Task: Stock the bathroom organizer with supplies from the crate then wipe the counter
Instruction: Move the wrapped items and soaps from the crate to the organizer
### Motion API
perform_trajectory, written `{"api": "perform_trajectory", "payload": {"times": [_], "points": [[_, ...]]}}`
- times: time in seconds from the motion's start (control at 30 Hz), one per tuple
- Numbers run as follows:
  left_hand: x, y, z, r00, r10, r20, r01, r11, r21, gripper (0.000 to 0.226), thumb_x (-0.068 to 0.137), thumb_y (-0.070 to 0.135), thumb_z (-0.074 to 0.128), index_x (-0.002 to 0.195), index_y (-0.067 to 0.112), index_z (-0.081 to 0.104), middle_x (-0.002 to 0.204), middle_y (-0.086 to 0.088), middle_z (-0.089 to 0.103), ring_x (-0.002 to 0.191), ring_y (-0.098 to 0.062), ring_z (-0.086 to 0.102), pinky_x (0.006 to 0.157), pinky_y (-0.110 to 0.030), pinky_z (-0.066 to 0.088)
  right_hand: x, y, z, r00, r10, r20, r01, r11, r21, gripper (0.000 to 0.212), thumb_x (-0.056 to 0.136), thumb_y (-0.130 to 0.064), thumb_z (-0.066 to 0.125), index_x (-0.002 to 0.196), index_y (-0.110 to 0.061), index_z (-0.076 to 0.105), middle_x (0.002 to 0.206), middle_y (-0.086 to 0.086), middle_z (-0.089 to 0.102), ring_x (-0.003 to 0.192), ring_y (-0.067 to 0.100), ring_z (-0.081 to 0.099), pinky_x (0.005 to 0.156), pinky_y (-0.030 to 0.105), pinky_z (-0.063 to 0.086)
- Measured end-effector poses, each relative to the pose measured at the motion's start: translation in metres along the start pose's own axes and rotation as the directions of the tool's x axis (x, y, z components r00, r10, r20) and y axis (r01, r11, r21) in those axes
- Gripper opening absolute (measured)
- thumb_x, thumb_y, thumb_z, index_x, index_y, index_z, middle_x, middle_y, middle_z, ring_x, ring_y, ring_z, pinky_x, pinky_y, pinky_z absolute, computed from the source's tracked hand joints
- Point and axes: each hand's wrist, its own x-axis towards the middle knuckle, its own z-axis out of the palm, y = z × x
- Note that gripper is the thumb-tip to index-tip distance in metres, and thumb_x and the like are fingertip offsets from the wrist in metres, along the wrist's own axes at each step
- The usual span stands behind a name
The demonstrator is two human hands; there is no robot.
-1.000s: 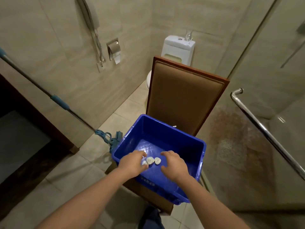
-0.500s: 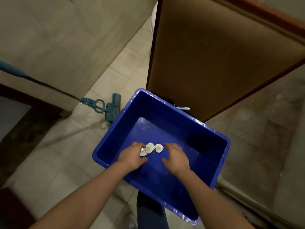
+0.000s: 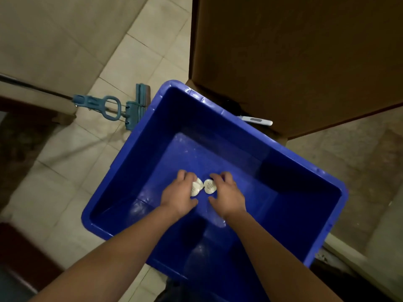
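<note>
white packets [image 3: 209, 186], loose before — now left hand [image 3: 181, 194] and right hand [image 3: 227, 192] each curl fingers round one; crate [image 3: 135, 171] looks nearly cleared.

Both hands reach inside the blue crate [image 3: 139, 166], over the middle of its floor. The left hand [image 3: 180, 194] curls round a white packet [image 3: 196, 188], possibly two stacked; the dim view does not settle it. The right hand [image 3: 227, 196] pinches a second white packet [image 3: 209, 185] just beside the first. Left of the crate, a mop head [image 3: 133, 107] lies on the floor tiles [image 3: 65, 160]. Behind the crate's far rim stands a brown panel [image 3: 294, 62]; a white stick-shaped item [image 3: 257, 120] lies just past that rim.
</note>
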Motion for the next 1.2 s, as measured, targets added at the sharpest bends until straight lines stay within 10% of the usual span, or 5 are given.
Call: {"api": "perform_trajectory", "payload": {"times": [0.67,0.83,0.97,1.2], "points": [[0.013,-0.003,0.009,0.991,-0.036,-0.131,0.022,0.994,-0.109,0.016,0.084,0.02,0.058,0.098,0.019,0.052,0.105,0.003,0.052,0.086,-0.022,0.056,0.066,-0.033,0.041,0.029,0.001,-0.005,0.999,-0.049,0.003,0.049,0.992,-0.112,0.013,0.093,-0.018,0.05,0.104,-0.014,0.054,0.105,0.005,0.06,0.09,0.029,0.059,0.063,0.033,0.042],[0.005,-0.003,0.002,0.984,-0.152,-0.093,0.121,0.953,-0.276,0.021,0.084,0.041,0.066,0.09,0.025,0.053,0.093,0.007,0.063,0.082,-0.017,0.061,0.07,-0.033,0.05,0.018,0.007,-0.011,0.996,0.086,0.034,-0.092,0.961,0.262,0.014,0.089,-0.029,0.062,0.097,-0.019,0.059,0.09,-0.002,0.065,0.082,0.021,0.06,0.062,0.03,0.045],[-0.005,0.006,-0.01,0.974,-0.219,-0.055,0.172,0.877,-0.448,0.03,0.08,0.048,0.069,0.084,0.022,0.055,0.076,0.004,0.068,0.07,-0.018,0.065,0.066,-0.034,0.051,0.004,0.0,-0.021,0.981,0.193,0.033,-0.16,0.691,0.705,0.008,0.082,-0.015,0.072,0.089,-0.017,0.069,0.084,-0.001,0.066,0.067,0.014,0.057,0.066,0.032,0.052],[-0.027,0.034,-0.037,0.972,-0.221,0.074,0.213,0.711,-0.671,0.024,0.092,0.029,0.061,0.094,0.013,0.043,0.077,-0.003,0.071,0.046,-0.017,0.052,0.043,-0.022,0.035,-0.03,-0.014,-0.044,0.965,0.232,0.124,-0.22,0.453,0.864,0.005,0.088,-0.011,0.061,0.086,-0.012,0.065,0.066,0.001,0.057,0.039,0.008,0.042,0.038,0.019,0.033]]}}
